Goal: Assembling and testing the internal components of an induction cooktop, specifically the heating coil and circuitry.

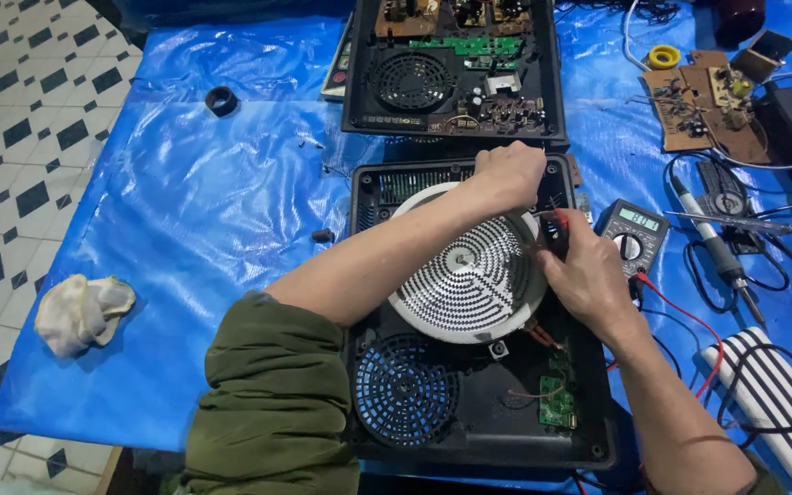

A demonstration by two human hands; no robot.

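Fingers of the left hand (509,174) curl closed at the far rim of the round white-and-black induction coil disc (469,266), while the right hand (587,275) pinches a red multimeter probe (556,220) beside it. Seated in an opened black plastic cooker base (478,403), the disc looks stiff yet fragile, best gripped by its rim. Blue tarpaulin (194,220) covers the table above a chequered tile floor (11,110).

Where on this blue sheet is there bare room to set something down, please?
The widest bare patch of the blue tarp lies left of the opened induction cooker, between the black ring and the crumpled rag. It is crowded on the right: multimeter, soldering iron, circuit boards and cables fill it.
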